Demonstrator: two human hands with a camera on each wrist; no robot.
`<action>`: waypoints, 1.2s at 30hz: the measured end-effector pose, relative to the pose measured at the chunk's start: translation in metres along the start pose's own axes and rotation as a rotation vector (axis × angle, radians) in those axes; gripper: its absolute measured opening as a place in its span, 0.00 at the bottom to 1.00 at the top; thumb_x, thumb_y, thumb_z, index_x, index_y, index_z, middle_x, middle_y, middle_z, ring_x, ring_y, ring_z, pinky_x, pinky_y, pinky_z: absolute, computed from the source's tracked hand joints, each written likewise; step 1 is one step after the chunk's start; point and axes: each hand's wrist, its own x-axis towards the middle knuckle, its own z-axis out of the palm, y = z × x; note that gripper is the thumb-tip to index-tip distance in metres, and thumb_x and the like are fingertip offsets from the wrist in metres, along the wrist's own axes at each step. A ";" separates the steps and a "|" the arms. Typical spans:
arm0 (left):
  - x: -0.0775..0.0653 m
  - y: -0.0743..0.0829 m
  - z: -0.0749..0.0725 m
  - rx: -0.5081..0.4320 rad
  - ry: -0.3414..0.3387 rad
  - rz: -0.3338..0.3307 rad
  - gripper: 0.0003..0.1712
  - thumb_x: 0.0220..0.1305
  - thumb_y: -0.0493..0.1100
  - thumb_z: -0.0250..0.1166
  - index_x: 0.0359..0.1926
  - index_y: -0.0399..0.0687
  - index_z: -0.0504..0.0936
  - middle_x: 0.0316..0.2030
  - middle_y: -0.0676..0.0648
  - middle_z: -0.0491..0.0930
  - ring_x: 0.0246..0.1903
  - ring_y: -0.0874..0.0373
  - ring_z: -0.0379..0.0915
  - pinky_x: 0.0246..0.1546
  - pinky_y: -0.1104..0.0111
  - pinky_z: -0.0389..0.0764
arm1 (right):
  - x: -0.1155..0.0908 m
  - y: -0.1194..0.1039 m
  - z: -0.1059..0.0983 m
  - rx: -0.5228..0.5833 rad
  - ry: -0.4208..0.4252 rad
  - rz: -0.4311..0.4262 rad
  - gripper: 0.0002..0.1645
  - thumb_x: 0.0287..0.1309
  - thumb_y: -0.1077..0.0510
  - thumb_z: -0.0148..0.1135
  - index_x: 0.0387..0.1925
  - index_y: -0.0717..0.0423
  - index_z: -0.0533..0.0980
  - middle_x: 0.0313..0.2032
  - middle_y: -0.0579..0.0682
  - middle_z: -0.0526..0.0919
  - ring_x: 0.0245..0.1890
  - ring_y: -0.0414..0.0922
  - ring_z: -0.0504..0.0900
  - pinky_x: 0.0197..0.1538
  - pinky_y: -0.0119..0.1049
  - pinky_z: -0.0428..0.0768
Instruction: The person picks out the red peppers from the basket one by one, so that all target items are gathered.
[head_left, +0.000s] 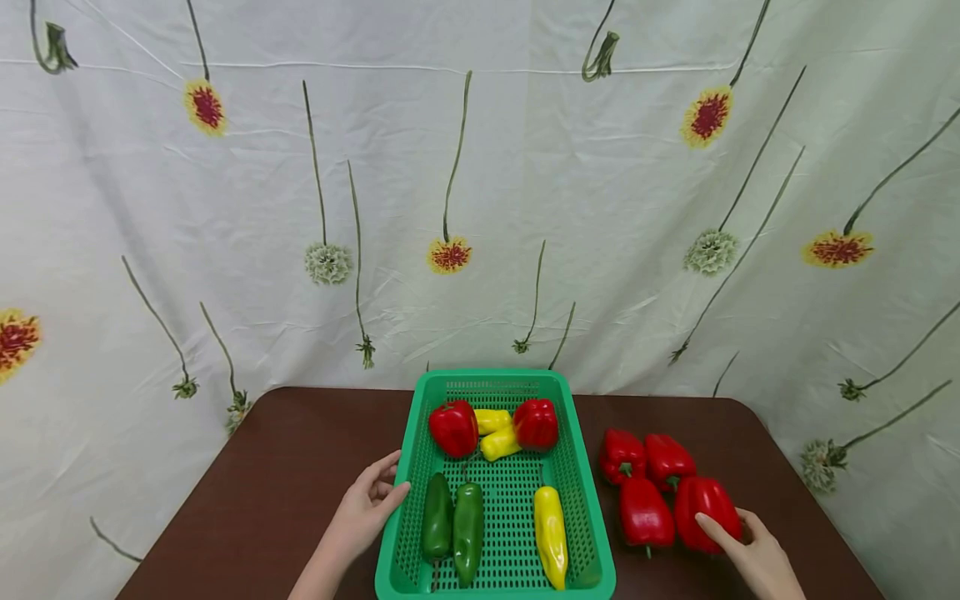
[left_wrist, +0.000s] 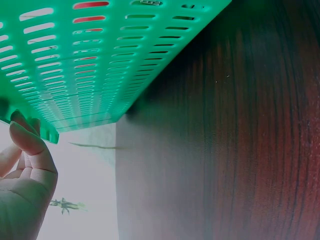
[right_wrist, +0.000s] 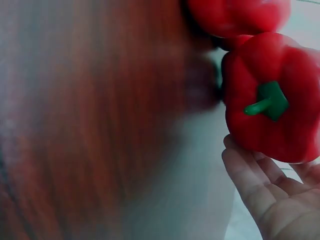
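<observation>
A green plastic basket (head_left: pixel 491 375) stands at the middle of the table. My left hand (head_left: pixel 367 508) grips its left rim, fingers bent at the edge in the left wrist view. Inside, at the far end, lie two red bell peppers (head_left: pixel 453 428) with two yellow peppers (head_left: pixel 500 443) between them. Nearer are two long green peppers (head_left: pixel 468 533) and a long yellow pepper (head_left: pixel 551 537). Right of the basket, my right hand (head_left: pixel 753 557) holds a red bell pepper (right_wrist: pixel 305 95) between thumb and fingers; its green stem shows in the right wrist view.
Three other red bell peppers (head_left: pixel 647 510) sit close together on the table, between the basket and my right hand. The dark brown wooden table (head_left: pixel 315 433) has rounded far corners. Behind it hangs a pale cloth (head_left: pixel 420 167) printed with flowers.
</observation>
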 end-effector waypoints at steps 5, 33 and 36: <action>0.000 0.000 0.000 0.007 -0.002 -0.006 0.34 0.68 0.42 0.64 0.71 0.38 0.65 0.57 0.36 0.72 0.37 0.63 0.74 0.35 0.71 0.76 | 0.000 0.004 0.006 -0.036 -0.002 0.010 0.61 0.59 0.23 0.50 0.62 0.78 0.59 0.48 0.74 0.76 0.38 0.52 0.78 0.37 0.46 0.78; 0.000 -0.002 0.000 0.008 0.003 0.004 0.34 0.68 0.43 0.64 0.71 0.38 0.65 0.57 0.36 0.73 0.38 0.61 0.75 0.36 0.71 0.77 | 0.004 -0.007 0.011 -0.123 0.020 -0.052 0.64 0.60 0.22 0.48 0.63 0.81 0.58 0.55 0.79 0.69 0.39 0.55 0.80 0.42 0.51 0.79; 0.000 -0.002 0.000 0.007 0.003 0.004 0.34 0.68 0.43 0.64 0.71 0.38 0.65 0.57 0.36 0.73 0.38 0.61 0.76 0.36 0.71 0.78 | 0.002 -0.012 0.006 -0.125 0.035 -0.074 0.62 0.61 0.23 0.48 0.66 0.79 0.57 0.60 0.79 0.64 0.44 0.58 0.78 0.46 0.54 0.77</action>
